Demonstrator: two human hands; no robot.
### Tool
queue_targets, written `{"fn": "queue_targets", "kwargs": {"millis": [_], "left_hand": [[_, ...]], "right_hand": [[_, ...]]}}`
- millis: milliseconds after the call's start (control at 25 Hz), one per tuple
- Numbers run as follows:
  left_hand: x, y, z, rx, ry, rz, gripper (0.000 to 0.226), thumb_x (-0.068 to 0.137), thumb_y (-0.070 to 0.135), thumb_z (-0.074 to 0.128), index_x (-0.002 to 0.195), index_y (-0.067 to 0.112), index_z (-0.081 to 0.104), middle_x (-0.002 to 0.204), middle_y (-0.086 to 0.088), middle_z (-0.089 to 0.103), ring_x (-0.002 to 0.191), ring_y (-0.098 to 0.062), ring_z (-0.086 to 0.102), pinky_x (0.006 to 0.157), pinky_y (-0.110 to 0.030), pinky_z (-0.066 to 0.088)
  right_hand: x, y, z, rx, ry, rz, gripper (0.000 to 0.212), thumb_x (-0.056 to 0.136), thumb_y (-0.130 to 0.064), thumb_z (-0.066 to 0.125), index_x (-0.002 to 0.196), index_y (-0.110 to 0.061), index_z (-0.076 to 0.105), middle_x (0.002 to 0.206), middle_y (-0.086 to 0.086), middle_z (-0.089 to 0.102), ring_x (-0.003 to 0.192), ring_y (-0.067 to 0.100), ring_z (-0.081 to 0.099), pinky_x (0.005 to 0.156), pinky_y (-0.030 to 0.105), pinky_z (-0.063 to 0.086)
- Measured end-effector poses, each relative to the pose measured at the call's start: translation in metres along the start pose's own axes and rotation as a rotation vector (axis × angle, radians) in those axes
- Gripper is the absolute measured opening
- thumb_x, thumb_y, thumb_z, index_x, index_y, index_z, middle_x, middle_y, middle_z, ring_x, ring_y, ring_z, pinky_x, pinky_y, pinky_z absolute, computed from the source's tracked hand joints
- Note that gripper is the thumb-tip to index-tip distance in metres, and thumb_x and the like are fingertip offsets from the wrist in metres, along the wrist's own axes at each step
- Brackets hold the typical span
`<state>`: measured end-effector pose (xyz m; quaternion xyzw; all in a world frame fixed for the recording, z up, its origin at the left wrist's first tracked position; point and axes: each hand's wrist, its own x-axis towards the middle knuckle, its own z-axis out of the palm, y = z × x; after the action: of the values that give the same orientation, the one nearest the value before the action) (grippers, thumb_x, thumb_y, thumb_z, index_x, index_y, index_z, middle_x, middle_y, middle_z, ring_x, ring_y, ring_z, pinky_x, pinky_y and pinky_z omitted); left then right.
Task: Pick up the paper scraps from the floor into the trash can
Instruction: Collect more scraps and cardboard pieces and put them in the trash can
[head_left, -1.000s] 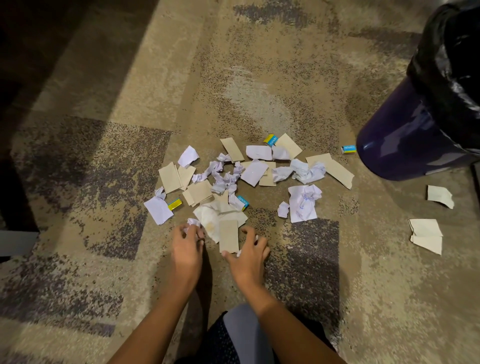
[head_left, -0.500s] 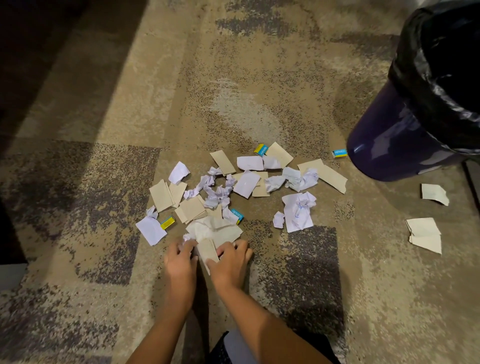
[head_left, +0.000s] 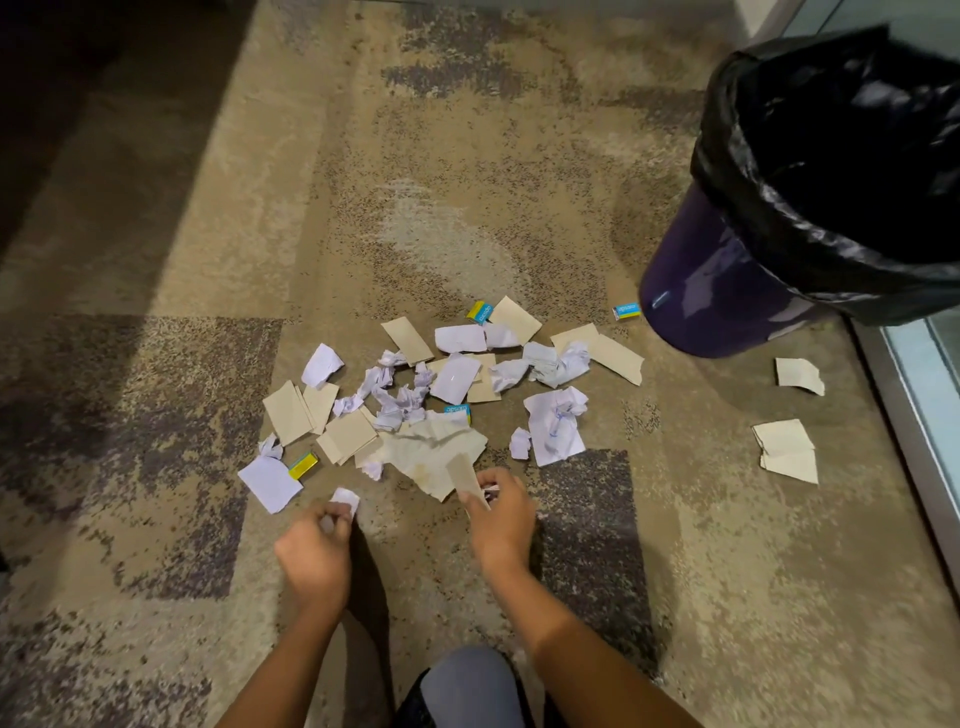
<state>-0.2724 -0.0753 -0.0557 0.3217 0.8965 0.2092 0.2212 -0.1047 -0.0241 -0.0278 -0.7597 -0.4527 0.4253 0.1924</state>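
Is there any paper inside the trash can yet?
No, the trash can shows only its black liner inside, and the paper scraps lie on the carpet.

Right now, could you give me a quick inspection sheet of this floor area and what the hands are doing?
Surface: patterned carpet, tan with dark patches.
Job's things: paper scraps in a loose pile, white crumpled and tan flat; two tan scraps apart at right; trash can with black liner, upper right.
Clutter: small blue-and-yellow pieces among the scraps.
Hands: left hand pinches a white scrap; right hand grips a tan strip.
Cables: nothing seen.
Surroundings: metal frame along the right edge.
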Motion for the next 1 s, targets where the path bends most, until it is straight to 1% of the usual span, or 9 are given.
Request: {"fn": "queue_targets", "kwargs": {"millis": [80, 200, 320, 440, 560, 680, 800, 880, 1000], "left_hand": [[0.003, -0.003, 0.001, 0.057, -0.035, 0.028, 0.021, 0.08, 0.005, 0.068, 0.101, 0.004, 0.067, 0.111, -0.023, 0.059, 0.1, -0.037, 0.055, 0.084, -0.04, 0.045], [0.011, -0.008, 0.003, 0.129, -0.091, 0.032, 0.038, 0.079, 0.008, 0.07, 0.116, 0.008, 0.06, 0.117, -0.022, 0.055, 0.111, -0.037, 0.047, 0.091, -0.044, 0.043], [0.011, -0.003, 0.002, 0.073, -0.061, 0.053, 0.024, 0.078, 0.008, 0.072, 0.102, 0.007, 0.067, 0.108, -0.016, 0.067, 0.1, -0.036, 0.057, 0.085, -0.042, 0.044], [0.009, 0.009, 0.0, -0.037, -0.054, -0.148, 0.021, 0.077, 0.022, 0.075, 0.093, 0.009, 0.071, 0.101, -0.018, 0.07, 0.093, -0.037, 0.06, 0.082, -0.042, 0.047], [0.011, 0.026, -0.001, -0.022, -0.093, -0.337, 0.054, 0.069, 0.05, 0.075, 0.089, 0.0, 0.07, 0.089, -0.024, 0.066, 0.086, -0.04, 0.06, 0.075, -0.043, 0.048], [-0.009, 0.095, -0.005, -0.343, -0.162, -0.268, 0.041, 0.076, 0.037, 0.075, 0.085, -0.003, 0.069, 0.081, -0.019, 0.067, 0.08, -0.035, 0.062, 0.07, -0.041, 0.047], [-0.035, 0.2, -0.014, -0.71, -0.405, -0.078, 0.013, 0.077, 0.025, 0.076, 0.073, 0.013, 0.071, 0.071, -0.005, 0.071, 0.078, -0.024, 0.069, 0.08, -0.039, 0.053], [-0.045, 0.275, -0.014, -0.858, -0.547, 0.031, 0.01, 0.08, 0.014, 0.073, 0.071, 0.012, 0.069, 0.067, -0.003, 0.068, 0.072, -0.018, 0.066, 0.075, -0.03, 0.055], [-0.063, 0.391, -0.017, -1.027, -0.752, 0.133, 0.005, 0.082, -0.001, 0.065, 0.087, -0.003, 0.064, 0.085, -0.015, 0.067, 0.077, -0.018, 0.066, 0.068, -0.018, 0.057]], "right_hand": [[0.004, 0.0, -0.019, 0.024, 0.047, -0.016, 0.018, 0.081, -0.008, 0.071, 0.083, -0.021, 0.058, 0.094, -0.003, 0.058, 0.088, 0.016, 0.057, 0.058, 0.008, 0.04], [0.008, 0.0, -0.049, 0.053, 0.116, -0.069, 0.015, 0.081, -0.008, 0.071, 0.084, -0.017, 0.059, 0.094, 0.0, 0.062, 0.083, 0.013, 0.056, 0.06, 0.015, 0.037], [0.014, -0.001, -0.082, 0.114, 0.193, -0.123, 0.013, 0.081, -0.009, 0.072, 0.086, -0.016, 0.062, 0.094, -0.002, 0.064, 0.081, 0.012, 0.056, 0.059, 0.01, 0.035], [0.026, -0.009, -0.12, 0.244, 0.278, -0.155, 0.012, 0.08, -0.013, 0.072, 0.087, -0.02, 0.064, 0.093, -0.004, 0.065, 0.084, 0.012, 0.058, 0.067, 0.02, 0.04], [0.04, -0.025, -0.161, 0.429, 0.388, -0.166, 0.015, 0.079, -0.012, 0.072, 0.086, -0.021, 0.064, 0.084, -0.006, 0.066, 0.073, 0.009, 0.057, 0.065, 0.024, 0.043], [0.049, -0.052, -0.208, 0.709, 0.495, -0.238, 0.018, 0.08, -0.009, 0.072, 0.093, -0.015, 0.063, 0.087, 0.002, 0.066, 0.076, 0.011, 0.057, 0.067, 0.021, 0.047], [0.059, -0.088, -0.256, 0.846, 0.578, -0.328, 0.016, 0.082, -0.007, 0.07, 0.093, -0.015, 0.061, 0.088, 0.002, 0.065, 0.075, 0.007, 0.058, 0.062, 0.015, 0.047], [0.074, -0.109, -0.282, 0.858, 0.639, -0.365, 0.018, 0.081, -0.009, 0.07, 0.087, -0.023, 0.059, 0.088, 0.001, 0.066, 0.078, 0.01, 0.062, 0.062, 0.017, 0.048], [0.11, -0.129, -0.315, 0.881, 0.731, -0.305, 0.022, 0.08, -0.013, 0.071, 0.08, -0.03, 0.056, 0.099, 0.009, 0.069, 0.09, 0.023, 0.064, 0.064, 0.019, 0.049]]}}
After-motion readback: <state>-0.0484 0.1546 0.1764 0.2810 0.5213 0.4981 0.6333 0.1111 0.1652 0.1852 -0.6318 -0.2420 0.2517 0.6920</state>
